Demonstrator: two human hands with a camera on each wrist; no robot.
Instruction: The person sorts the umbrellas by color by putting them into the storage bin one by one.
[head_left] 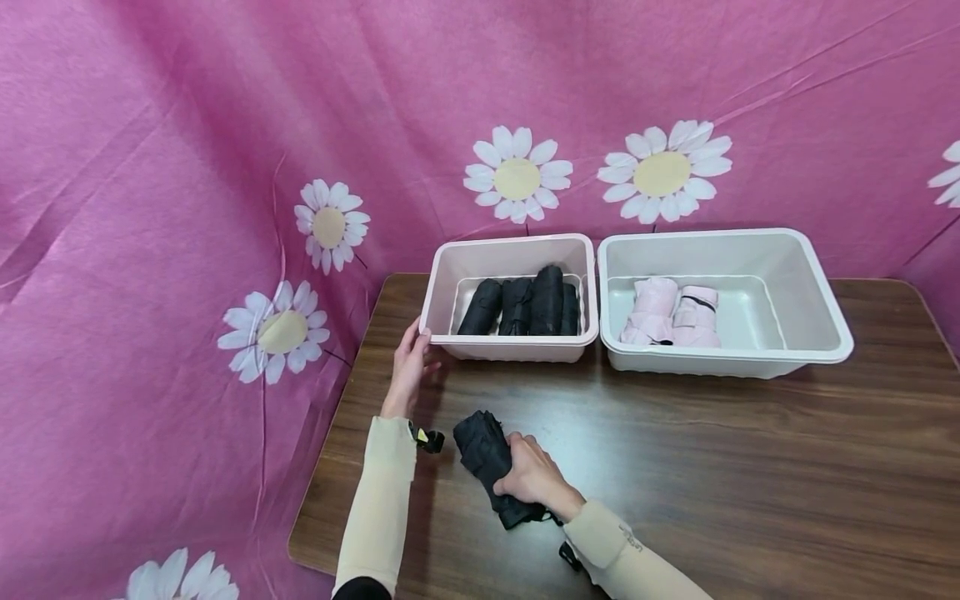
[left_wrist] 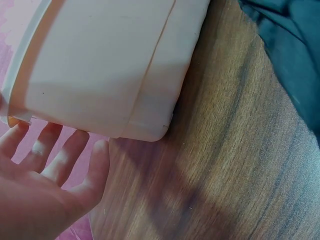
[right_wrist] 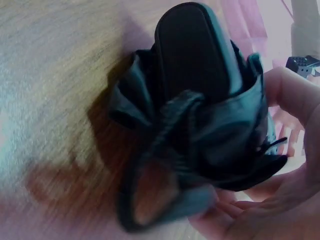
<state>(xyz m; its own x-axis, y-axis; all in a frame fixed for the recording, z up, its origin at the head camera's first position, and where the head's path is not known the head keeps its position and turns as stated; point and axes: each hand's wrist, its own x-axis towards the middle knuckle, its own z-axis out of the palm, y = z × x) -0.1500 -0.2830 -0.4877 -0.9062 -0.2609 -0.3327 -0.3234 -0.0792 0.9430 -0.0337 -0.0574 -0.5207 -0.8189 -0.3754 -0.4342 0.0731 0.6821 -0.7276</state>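
A folded black compact umbrella (head_left: pixel 486 458) lies over the table's front part, its loose fabric bunched. My right hand (head_left: pixel 534 477) grips it around the handle half, thumb on one side and fingers on the other. In the right wrist view, the dark handle end (right_wrist: pixel 195 50) and a wrist strap loop (right_wrist: pixel 130 195) show. My left hand (head_left: pixel 408 367) holds the front left corner of the smaller white bin (head_left: pixel 517 342); its thumb is mostly hidden at the rim in the left wrist view, where the fingers (left_wrist: pixel 65 155) lie against the bin's side.
Several rolled black umbrellas (head_left: pixel 546 300) stand side by side in the smaller bin. The larger white bin (head_left: pixel 750 360), to its right, holds two pale pink rolled umbrellas (head_left: pixel 652 308). Both bins sit at the back of the wooden table (head_left: pixel 750 467), before a pink flowered cloth (head_left: pixel 420 100).
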